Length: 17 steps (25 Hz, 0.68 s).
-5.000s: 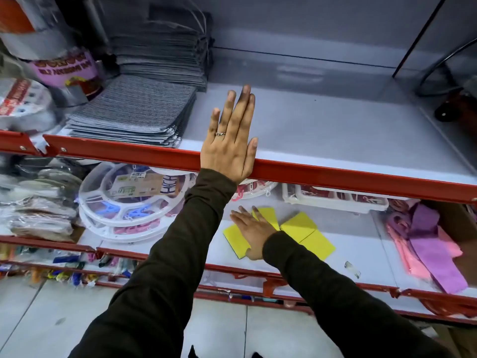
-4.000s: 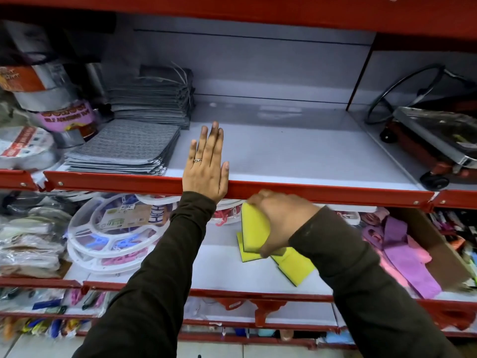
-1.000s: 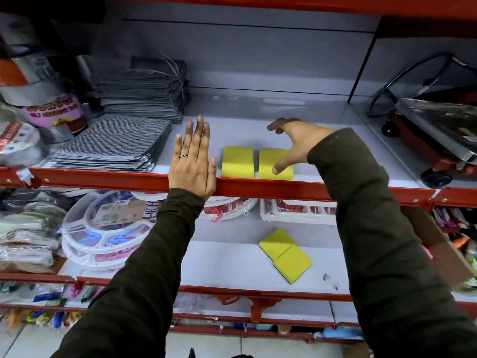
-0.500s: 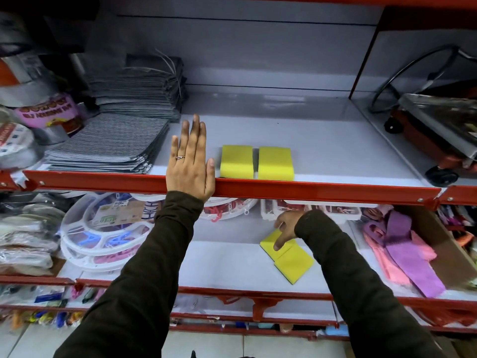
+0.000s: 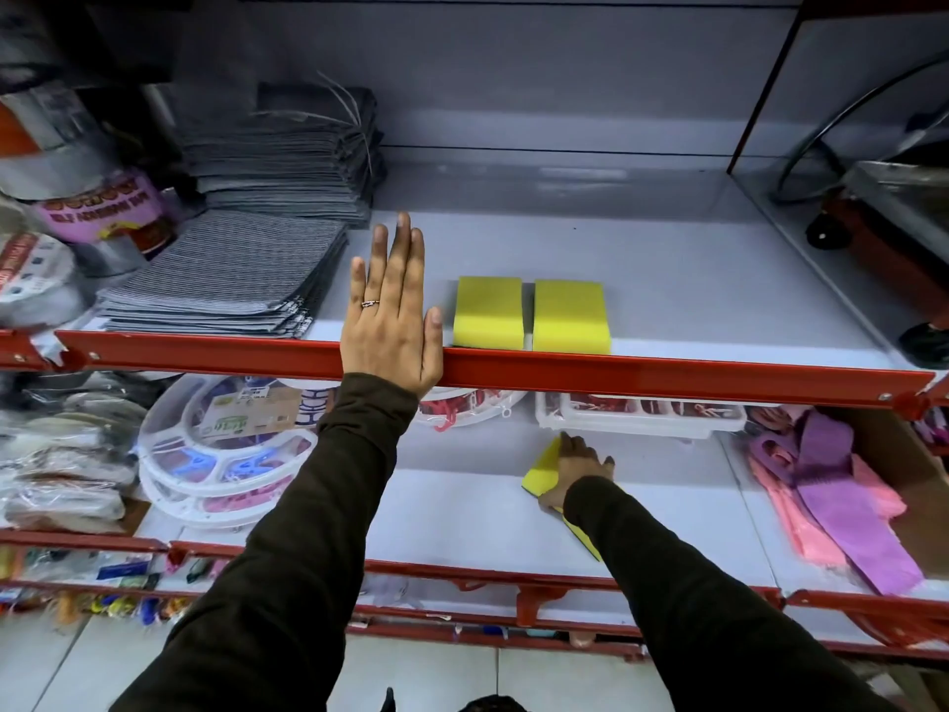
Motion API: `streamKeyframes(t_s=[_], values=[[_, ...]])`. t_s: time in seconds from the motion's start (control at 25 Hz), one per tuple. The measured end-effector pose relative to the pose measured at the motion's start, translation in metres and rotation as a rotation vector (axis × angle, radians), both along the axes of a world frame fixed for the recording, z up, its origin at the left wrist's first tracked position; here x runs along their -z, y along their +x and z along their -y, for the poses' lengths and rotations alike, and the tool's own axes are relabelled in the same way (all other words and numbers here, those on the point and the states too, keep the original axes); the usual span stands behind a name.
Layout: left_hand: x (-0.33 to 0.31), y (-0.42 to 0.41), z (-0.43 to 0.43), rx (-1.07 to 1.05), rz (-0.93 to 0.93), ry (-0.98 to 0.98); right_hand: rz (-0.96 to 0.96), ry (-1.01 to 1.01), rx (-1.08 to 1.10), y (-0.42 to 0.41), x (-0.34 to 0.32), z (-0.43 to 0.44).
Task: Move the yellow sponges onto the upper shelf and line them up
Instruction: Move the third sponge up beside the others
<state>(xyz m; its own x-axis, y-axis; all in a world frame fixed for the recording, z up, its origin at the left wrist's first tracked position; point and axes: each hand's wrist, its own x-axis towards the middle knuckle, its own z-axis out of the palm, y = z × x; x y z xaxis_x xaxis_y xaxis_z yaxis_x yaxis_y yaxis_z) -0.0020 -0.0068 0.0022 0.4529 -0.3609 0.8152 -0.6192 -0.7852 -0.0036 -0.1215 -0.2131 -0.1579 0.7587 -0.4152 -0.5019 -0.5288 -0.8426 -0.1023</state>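
Note:
Two yellow sponges lie side by side near the front of the upper shelf (image 5: pixel 719 280), the left sponge (image 5: pixel 488 313) and the right sponge (image 5: pixel 571 316), almost touching. My left hand (image 5: pixel 390 310) rests flat on the shelf's red front rim just left of them, fingers straight, holding nothing. On the lower shelf (image 5: pixel 462 516), my right hand (image 5: pixel 580 467) lies over a third yellow sponge (image 5: pixel 539 472), fingers on top and thumb at its near edge. A fourth yellow sponge (image 5: pixel 583 539) shows only as a corner under my right sleeve.
Stacks of grey cloths (image 5: pixel 226 280) and tape rolls (image 5: pixel 97 208) fill the upper shelf's left. A wheeled cart (image 5: pixel 883 223) stands at the right. The lower shelf holds round white trays (image 5: pixel 221 454), a white rectangular box (image 5: pixel 637 418), and pink and purple cloths (image 5: pixel 832 485).
My right hand left the two sponges on the upper shelf, dropped to the lower shelf, and closed over the third sponge. My left hand stayed in place.

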Motion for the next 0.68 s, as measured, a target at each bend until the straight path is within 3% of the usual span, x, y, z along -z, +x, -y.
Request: streamKeyframes(t_s=[0.24, 0.4, 0.56, 0.68], values=[[-0.001, -0.001, -0.001, -0.022, -0.043, 0.023, -0.117, 0.054, -0.307, 0.001, -0.077, -0.025], [-0.003, -0.003, -0.001, -0.010, -0.062, 0.026, -0.149, 0.141, -0.438, -0.026, -0.164, -0.045], [-0.003, -0.005, -0.002, 0.000, -0.079, 0.029, 0.046, 0.281, -0.487, -0.071, -0.265, -0.048], [-0.003, -0.005, -0.002, 0.000, -0.087, 0.034, 0.267, 0.187, -0.438, -0.074, -0.310, -0.023]])
